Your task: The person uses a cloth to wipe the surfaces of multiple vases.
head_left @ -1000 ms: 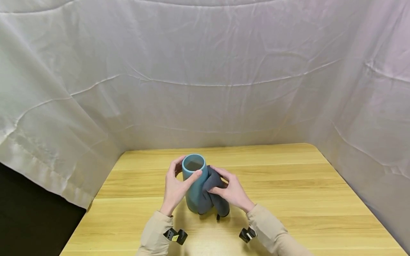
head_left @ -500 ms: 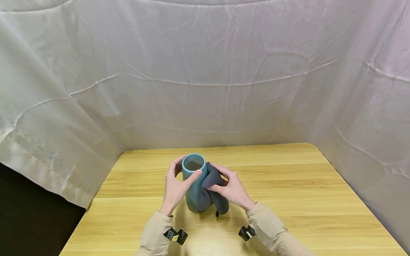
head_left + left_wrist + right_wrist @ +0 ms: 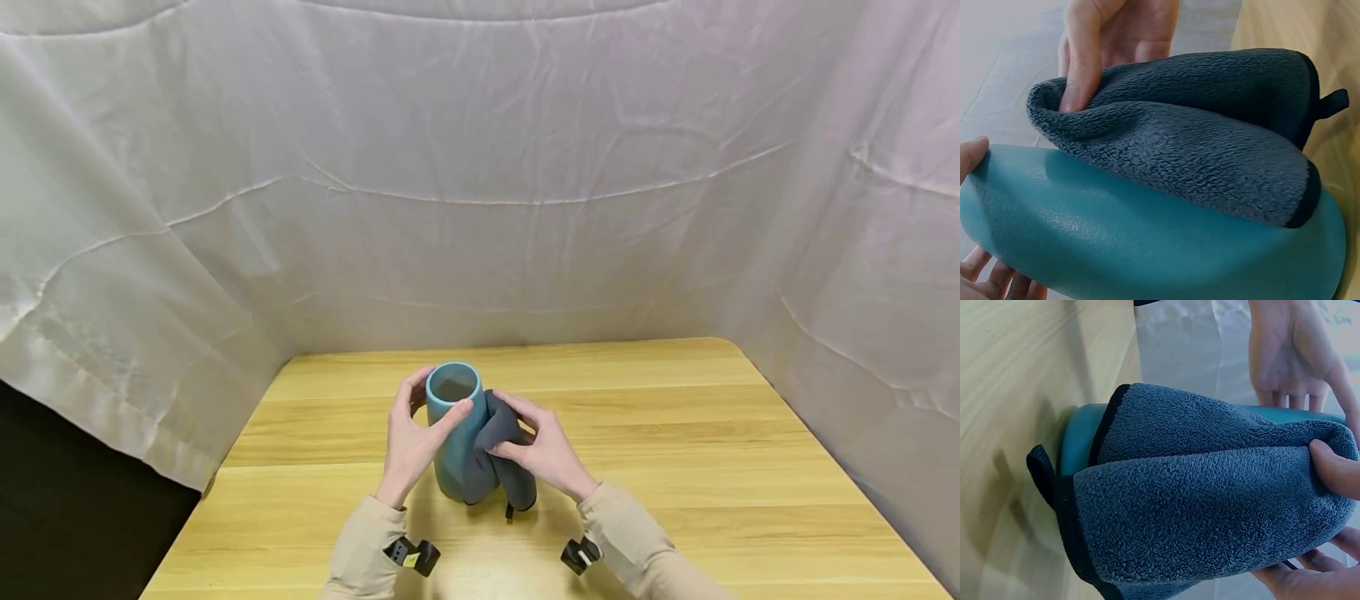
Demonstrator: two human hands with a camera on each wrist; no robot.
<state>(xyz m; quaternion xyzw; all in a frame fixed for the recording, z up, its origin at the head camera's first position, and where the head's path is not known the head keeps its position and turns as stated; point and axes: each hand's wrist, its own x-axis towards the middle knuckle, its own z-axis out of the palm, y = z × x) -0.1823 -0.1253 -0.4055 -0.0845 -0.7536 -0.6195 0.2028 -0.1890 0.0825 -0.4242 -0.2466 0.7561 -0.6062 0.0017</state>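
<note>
A tall teal-blue vase [image 3: 452, 446] with a round open mouth stands upright on the wooden table. My left hand [image 3: 408, 437] grips it near the rim, thumb on the near side and fingers around the far side. Against the vase's right side lies a folded dark grey towel [image 3: 513, 479], fluffy, with black edging and a small black loop [image 3: 1040, 475] at its lower corner. My right hand [image 3: 547, 450] holds the towel at its upper fold; in the right wrist view the thumb [image 3: 1335, 467] presses into the fold. The towel's lower end hangs close over the table.
The wooden table [image 3: 675, 467] has a light grain and a rounded far right corner. Pale grey fabric curtains [image 3: 480, 250] hang behind it and at both sides. A dark area [image 3: 75, 500] shows beyond the left edge.
The towel and my right hand slid slightly up along the vase half a second ago and are now lower again. My left hand and the vase keep their place.
</note>
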